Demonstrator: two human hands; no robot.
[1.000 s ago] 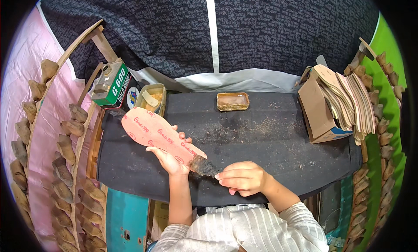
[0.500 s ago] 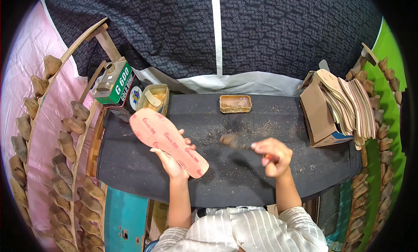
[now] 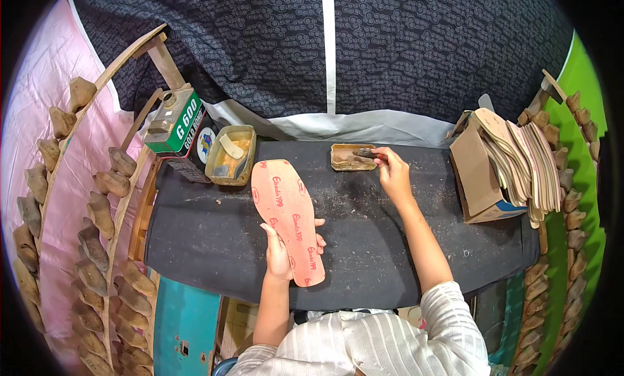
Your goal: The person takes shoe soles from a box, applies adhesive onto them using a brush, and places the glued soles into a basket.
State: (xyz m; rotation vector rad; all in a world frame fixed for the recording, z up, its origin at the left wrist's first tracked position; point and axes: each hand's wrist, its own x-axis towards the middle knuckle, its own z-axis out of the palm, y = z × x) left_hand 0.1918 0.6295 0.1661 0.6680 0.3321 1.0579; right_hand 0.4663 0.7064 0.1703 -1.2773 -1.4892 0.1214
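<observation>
A pinkish insole board (image 3: 289, 213) with red print is gripped by my left hand (image 3: 279, 256), thumb on one edge and fingers round the other. It is held above the dark table, wide end away from me. My right hand (image 3: 393, 174) pinches a dark-ended brush (image 3: 365, 154). The brush's tip dips inside a small rectangular tray (image 3: 335, 158) at the table's far middle, which holds brownish stuff. The bristles are partly hidden by the tray's contents and my fingers.
Left of the tray stand a yellowish tub (image 3: 246, 174) with a flat tool in it and a green and black metal can (image 3: 175, 132). A cardboard box (image 3: 471, 181) full of sole-shaped boards (image 3: 520, 161) is at the right. Racks of wooden shoe lasts (image 3: 97, 213) flank the dark-covered table (image 3: 214, 239).
My right hand has moved away from me with the brush, over to the tray. The insole board has shifted right and turned more upright in my left hand.
</observation>
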